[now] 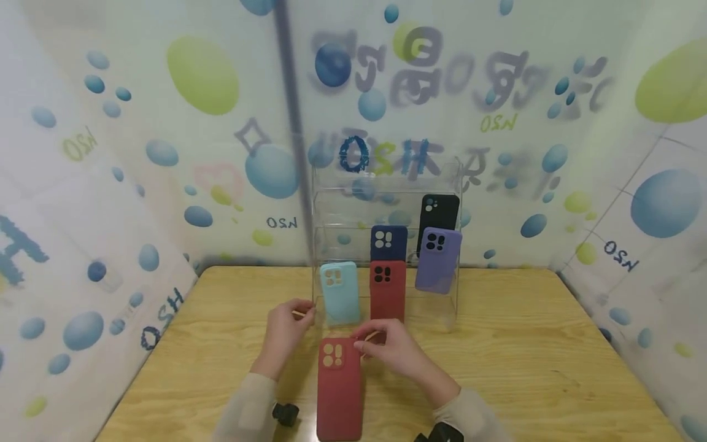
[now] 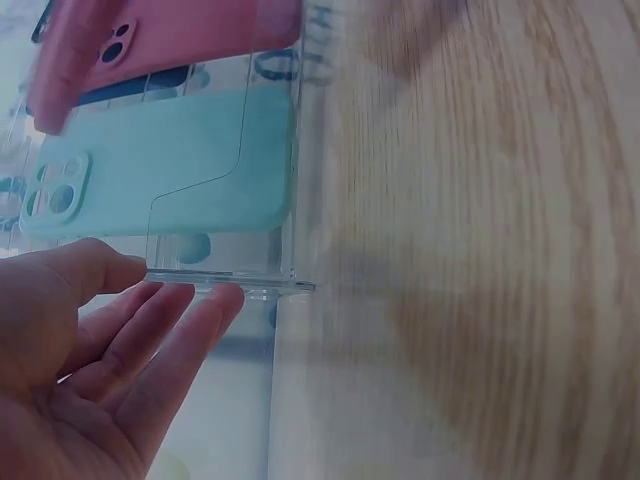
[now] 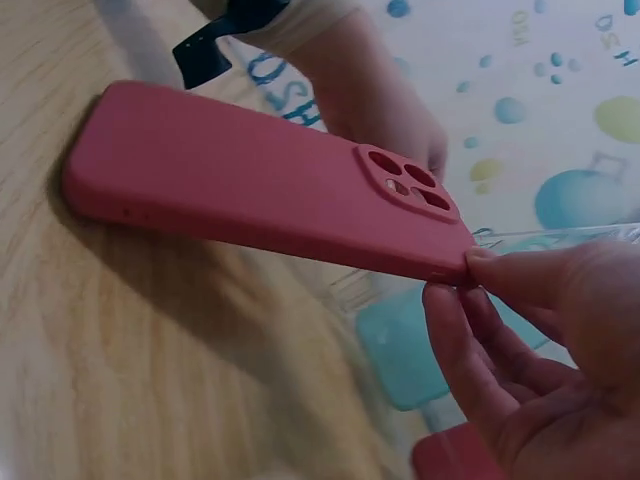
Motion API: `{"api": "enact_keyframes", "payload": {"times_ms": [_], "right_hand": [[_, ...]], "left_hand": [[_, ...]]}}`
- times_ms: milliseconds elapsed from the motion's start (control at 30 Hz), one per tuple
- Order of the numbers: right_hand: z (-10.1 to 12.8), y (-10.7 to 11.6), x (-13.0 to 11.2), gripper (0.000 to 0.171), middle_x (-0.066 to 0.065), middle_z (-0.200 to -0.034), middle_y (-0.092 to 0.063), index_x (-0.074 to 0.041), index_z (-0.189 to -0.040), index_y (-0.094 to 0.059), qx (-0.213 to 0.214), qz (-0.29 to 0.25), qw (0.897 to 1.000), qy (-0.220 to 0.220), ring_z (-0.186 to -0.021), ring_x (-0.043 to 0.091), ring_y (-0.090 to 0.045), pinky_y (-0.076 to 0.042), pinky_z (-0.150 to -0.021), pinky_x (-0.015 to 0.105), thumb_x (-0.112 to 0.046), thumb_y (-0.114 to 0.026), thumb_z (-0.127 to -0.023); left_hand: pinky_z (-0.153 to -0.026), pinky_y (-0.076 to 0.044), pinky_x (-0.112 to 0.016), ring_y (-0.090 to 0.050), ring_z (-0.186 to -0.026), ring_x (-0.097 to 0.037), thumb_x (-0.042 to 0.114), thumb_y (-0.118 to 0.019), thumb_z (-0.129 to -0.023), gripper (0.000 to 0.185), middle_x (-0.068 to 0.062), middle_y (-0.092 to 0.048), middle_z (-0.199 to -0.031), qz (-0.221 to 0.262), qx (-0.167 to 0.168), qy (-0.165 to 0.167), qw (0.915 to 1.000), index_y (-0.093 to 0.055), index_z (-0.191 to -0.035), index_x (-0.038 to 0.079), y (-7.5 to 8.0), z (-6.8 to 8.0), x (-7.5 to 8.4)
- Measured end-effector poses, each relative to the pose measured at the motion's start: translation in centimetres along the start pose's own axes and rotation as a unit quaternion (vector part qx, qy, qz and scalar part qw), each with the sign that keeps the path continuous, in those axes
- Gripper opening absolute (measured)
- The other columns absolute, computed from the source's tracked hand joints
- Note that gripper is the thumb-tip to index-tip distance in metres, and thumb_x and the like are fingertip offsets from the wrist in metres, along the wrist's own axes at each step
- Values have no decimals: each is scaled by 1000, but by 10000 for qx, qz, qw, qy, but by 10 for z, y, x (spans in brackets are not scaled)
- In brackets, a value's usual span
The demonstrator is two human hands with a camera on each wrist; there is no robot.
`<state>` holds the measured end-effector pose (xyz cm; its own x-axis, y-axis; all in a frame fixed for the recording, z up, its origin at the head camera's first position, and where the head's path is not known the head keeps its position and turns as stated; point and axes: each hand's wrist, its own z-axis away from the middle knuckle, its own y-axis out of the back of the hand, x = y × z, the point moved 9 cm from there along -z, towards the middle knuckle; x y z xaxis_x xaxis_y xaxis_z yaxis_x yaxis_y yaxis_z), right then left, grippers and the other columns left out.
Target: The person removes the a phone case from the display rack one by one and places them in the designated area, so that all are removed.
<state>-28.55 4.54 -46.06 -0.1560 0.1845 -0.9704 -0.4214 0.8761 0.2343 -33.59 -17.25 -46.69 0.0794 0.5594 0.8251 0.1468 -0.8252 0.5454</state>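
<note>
At lower centre, the right fingers (image 3: 530, 278) pinched a red case (image 1: 339, 402), the left fingers (image 2: 185, 355) a clear rack (image 1: 433, 312).

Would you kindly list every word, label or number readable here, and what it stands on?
"H2O", mirrored, repeated: white backdrop printed with blue and green bubbles.
Large grey characters, same backdrop: too blurred to read.
Red rectangular phone case in the right hand: no lettering visible.

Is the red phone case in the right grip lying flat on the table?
No, the right grip pinches a corner of the red phone case and holds its camera-hole end raised above the table.
</note>
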Motion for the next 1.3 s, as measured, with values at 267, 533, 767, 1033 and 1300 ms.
{"api": "enact_keyframes", "payload": {"times_ms": [267,533,767,1033,1300], "right_hand": [[-12,-11,28,14,8,-99,-74,-5,-109,-76,142,510,9982,-281,-75,17,-69,-59,-64,32,-10,-73,-96],[-16,-14,34,9,3,-97,-74,-9,-103,-77,369,1340,9898,-322,-83,10,-63,-52,-72,24,-12,-74,-95],[-19,-19,40,7,1,-91,-73,-8,-100,-76,424,1701,9836,-435,-80,9,-61,-51,-70,24,-8,-75,-93],[-21,-19,43,5,-1,-86,-70,-8,-98,-76,364,1989,9782,-464,-73,5,-57,-49,-65,23,-8,-75,-93],[-24,-25,41,3,-2,-86,-71,-7,-95,-76,170,2394,9699,-418,-79,6,-61,-52,-69,25,-9,-77,-92]], "left_hand": [[-56,-53,-24,-71,-74,-14,9,-71,-96,15,-11,-75,-94,57,-74,-46,9999,-77,-108,2,0,0,-1],[-58,-52,-25,-71,-76,-14,12,-71,-97,16,-8,-75,-95,20,-61,96,9999,-77,-110,4,-1,0,-4],[-56,-52,-25,-71,-76,-15,13,-70,-97,16,-8,-75,-95,-29,-24,33,10000,-77,-109,4,0,0,-3],[-57,-52,-26,-71,-77,-15,13,-69,-99,16,-8,-74,-96,-66,-48,56,10000,-77,-110,4,-1,0,0],[-54,-50,-28,-70,-78,-16,14,-68,-100,19,-8,-74,-98,-112,-97,138,9998,-75,-114,4,-3,1,-1]]}}
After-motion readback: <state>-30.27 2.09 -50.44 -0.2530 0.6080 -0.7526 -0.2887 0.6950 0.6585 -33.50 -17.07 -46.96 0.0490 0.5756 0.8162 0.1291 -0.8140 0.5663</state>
